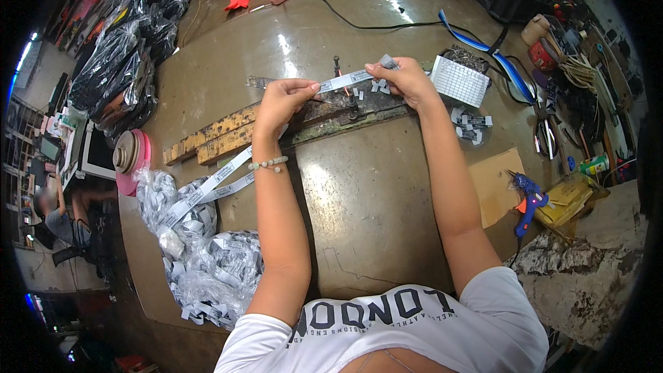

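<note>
Moderately lit tabletop [221, 48], black-rimmed fisheye view
Glare [284, 47] is cast on it at eleven and one o'clock; a bluish-white light strip [25, 56] is seen at ten; straight edges are bowed outward.

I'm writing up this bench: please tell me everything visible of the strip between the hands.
The strip is narrow, flat and whitish with dark print, and looks like thin ribbon. It is stretched nearly straight over the table, pinched by the left hand and the right hand, with a short piece showing past the latter. Whether it joins the similar bands by the left forearm is hidden.
</note>
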Action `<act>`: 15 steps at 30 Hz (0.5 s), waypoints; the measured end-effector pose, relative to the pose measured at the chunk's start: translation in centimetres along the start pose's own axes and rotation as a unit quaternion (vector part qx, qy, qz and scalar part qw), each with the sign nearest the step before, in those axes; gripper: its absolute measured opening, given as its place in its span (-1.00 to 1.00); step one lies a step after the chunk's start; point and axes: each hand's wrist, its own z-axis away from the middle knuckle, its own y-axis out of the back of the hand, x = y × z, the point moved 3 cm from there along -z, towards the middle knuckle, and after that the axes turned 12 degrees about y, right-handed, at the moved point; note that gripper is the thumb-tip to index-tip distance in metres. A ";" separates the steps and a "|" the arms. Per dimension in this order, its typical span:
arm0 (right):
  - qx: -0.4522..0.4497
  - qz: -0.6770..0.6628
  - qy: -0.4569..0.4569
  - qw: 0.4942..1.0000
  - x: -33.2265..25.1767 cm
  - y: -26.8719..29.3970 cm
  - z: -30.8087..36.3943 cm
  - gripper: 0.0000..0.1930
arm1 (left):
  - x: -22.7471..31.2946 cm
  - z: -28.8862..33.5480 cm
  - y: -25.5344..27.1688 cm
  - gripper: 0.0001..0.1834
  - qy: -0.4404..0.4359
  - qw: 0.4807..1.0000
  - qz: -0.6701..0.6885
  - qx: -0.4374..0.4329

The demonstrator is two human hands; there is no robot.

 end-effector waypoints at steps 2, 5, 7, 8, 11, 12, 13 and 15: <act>0.001 0.004 0.000 1.000 0.3 0.2 -0.1 -0.76 | -0.2 -0.2 -0.1 -0.76 -0.001 1.000 -0.001 -0.001; 0.001 0.006 -0.004 1.000 1.0 0.3 -0.3 -0.75 | -0.4 -0.3 0.0 -0.78 0.000 1.000 -0.009 0.000; -0.002 0.011 -0.004 1.000 1.5 0.3 -0.4 -0.75 | -0.4 -0.4 -0.1 -0.78 0.000 1.000 -0.014 0.004; -0.013 0.019 -0.015 1.000 1.8 0.3 -0.4 -0.75 | -0.4 -0.4 -0.1 -0.78 -0.001 1.000 -0.016 0.007; -0.041 0.026 -0.036 0.998 2.3 0.2 -0.4 -0.76 | -0.4 -0.3 -0.3 -0.78 0.000 0.999 -0.026 0.020; -0.039 0.022 -0.031 0.998 2.3 0.2 -0.3 -0.76 | -0.4 -0.3 -0.3 -0.78 0.000 0.999 -0.031 0.023; -0.037 0.018 -0.027 0.999 2.3 0.3 -0.3 -0.76 | -0.4 -0.2 -0.3 -0.78 -0.003 0.999 -0.031 0.026; -0.024 -0.021 -0.010 0.999 1.9 0.5 -0.3 -0.76 | -0.2 0.0 -0.1 -0.77 -0.007 0.999 -0.037 0.027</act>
